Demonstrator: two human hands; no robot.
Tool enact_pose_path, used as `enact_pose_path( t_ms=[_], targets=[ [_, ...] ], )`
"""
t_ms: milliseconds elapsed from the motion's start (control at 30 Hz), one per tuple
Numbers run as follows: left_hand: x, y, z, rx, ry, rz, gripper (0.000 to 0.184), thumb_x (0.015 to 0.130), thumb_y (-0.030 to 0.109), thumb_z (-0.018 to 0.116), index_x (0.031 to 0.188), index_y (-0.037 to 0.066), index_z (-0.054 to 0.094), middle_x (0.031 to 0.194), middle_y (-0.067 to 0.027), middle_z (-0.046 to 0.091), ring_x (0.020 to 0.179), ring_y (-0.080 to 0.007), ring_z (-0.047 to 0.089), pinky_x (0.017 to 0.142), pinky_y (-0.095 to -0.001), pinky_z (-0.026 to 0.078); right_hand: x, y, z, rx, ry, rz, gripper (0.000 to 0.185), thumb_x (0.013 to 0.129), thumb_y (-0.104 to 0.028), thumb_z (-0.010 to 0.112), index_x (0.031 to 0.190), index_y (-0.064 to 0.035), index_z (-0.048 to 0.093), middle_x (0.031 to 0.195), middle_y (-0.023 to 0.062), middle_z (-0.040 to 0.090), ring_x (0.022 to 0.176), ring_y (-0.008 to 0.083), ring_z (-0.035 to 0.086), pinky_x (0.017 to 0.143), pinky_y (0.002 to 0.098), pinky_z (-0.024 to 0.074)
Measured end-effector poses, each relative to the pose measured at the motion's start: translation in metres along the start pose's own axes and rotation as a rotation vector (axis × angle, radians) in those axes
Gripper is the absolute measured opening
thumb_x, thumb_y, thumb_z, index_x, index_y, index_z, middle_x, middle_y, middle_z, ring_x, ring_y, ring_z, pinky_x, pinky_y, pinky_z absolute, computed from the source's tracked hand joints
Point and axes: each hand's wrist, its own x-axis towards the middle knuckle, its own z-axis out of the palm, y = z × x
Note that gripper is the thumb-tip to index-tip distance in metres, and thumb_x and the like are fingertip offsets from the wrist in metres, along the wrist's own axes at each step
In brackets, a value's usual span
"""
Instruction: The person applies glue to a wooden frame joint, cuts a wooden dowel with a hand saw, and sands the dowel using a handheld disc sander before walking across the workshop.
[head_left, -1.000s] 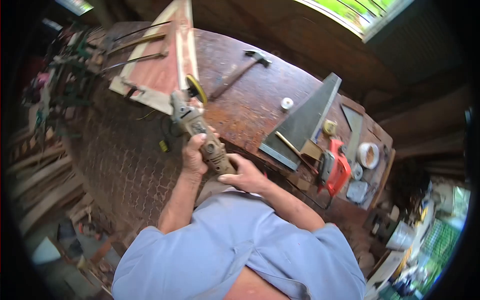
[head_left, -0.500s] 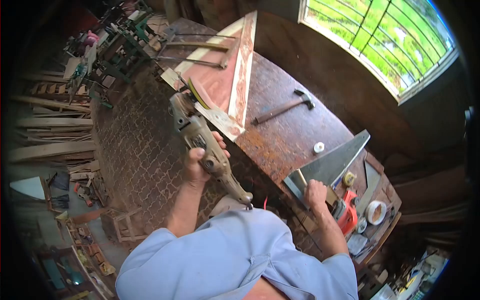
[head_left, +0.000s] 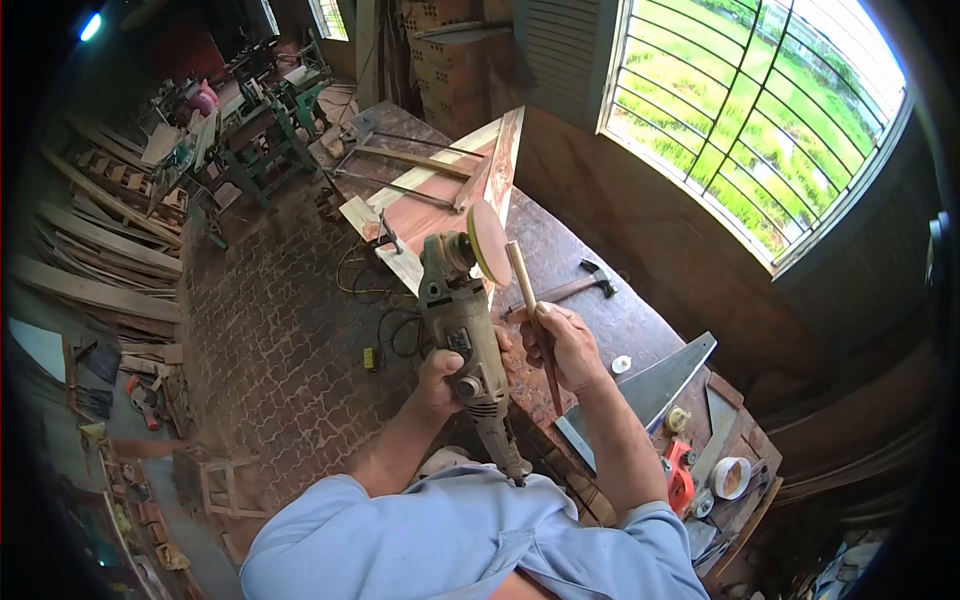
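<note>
My left hand point(head_left: 437, 385) is wrapped around the body of an angle grinder point(head_left: 478, 345), thumb on the near side and fingertips showing on the far side. The grinder's head points up and away, and its round sanding disc point(head_left: 488, 242) faces right. Beside the disc, my right hand point(head_left: 568, 350) grips a slim stick-like tool point(head_left: 520, 272), pale wood at the top and dark brown at its lower end. Its top stands close to the disc; whether they touch I cannot tell. Behind lies a pale-framed triangular wooden piece point(head_left: 507, 140) on the workbench point(head_left: 545, 235).
On the bench are a claw hammer point(head_left: 598, 280), a bow saw point(head_left: 410, 165), a handsaw point(head_left: 655, 375), a tape roll point(head_left: 732, 478), and a red tool point(head_left: 679, 478). A clamp point(head_left: 383, 235) grips the wooden piece. Timber point(head_left: 100, 290) is stacked left; a barred window point(head_left: 760, 120) is at right.
My right hand has lifted from the bench with the stick-like tool and come beside the disc. The grinder has moved right and turned, so its disc now faces right. My view has tilted up.
</note>
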Motion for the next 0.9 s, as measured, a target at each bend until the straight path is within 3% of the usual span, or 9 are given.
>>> enact_pose_path(
  t_ms=[133, 300, 467, 633, 900],
  targets=[
    [0.001, 0.004, -0.007, -0.013, -0.086, -0.034, 0.074, 0.073, 0.035, 0.075, 0.132, -0.006, 0.056, 0.112, -0.0180, 0.071, 0.097, -0.0321, 0.075, 0.088, -0.0438, 0.063, -0.003, -0.019, 0.005, -0.082, 0.006, -0.055, 0.041, 0.111, -0.037, 0.052, 0.109, -0.0010, 0.071, 0.076, 0.0010, 0.062, 0.061, 0.0093, 0.056, 0.054, 0.0241, 0.0452],
    [-0.001, 0.002, -0.010, -0.038, -0.077, -0.044, 0.073, 0.075, 0.033, 0.074, 0.133, -0.006, 0.055, 0.112, -0.0192, 0.072, 0.097, -0.0317, 0.076, 0.087, -0.0438, 0.064, -0.011, -0.033, 0.013, -0.234, -0.019, -0.133, 0.044, 0.111, -0.039, 0.055, 0.119, -0.0005, 0.073, 0.077, 0.0018, 0.065, 0.060, 0.0068, 0.054, 0.052, 0.0225, 0.0440],
    [0.003, -0.002, -0.011, -0.043, -0.089, -0.038, 0.073, 0.075, 0.033, 0.074, 0.134, -0.007, 0.055, 0.112, -0.0198, 0.071, 0.097, -0.0301, 0.076, 0.086, -0.0431, 0.064, -0.019, -0.037, 0.015, -0.251, 0.063, -0.133, 0.043, 0.112, -0.035, 0.051, 0.125, 0.0006, 0.072, 0.075, 0.0001, 0.063, 0.058, 0.0058, 0.050, 0.051, 0.0223, 0.0408],
    [0.005, 0.003, 0.001, -0.016, -0.136, -0.036, 0.074, 0.076, 0.033, 0.074, 0.134, -0.008, 0.054, 0.112, -0.0194, 0.071, 0.097, -0.0282, 0.076, 0.087, -0.0421, 0.064, -0.025, -0.036, 0.013, -0.363, 0.150, -0.180, 0.039, 0.111, -0.032, 0.052, 0.115, -0.0006, 0.075, 0.071, -0.0024, 0.059, 0.056, 0.0051, 0.047, 0.051, 0.0222, 0.0388],
    [0.004, 0.000, -0.004, -0.023, -0.165, -0.064, 0.073, 0.077, 0.032, 0.074, 0.135, -0.008, 0.053, 0.112, -0.0192, 0.071, 0.099, -0.0289, 0.076, 0.087, -0.0432, 0.065, -0.034, -0.034, 0.021, -0.382, 0.216, -0.230, 0.034, 0.110, -0.027, 0.055, 0.123, 0.0002, 0.072, 0.074, -0.0004, 0.063, 0.056, 0.0046, 0.051, 0.051, 0.0219, 0.0430]
  ],
)
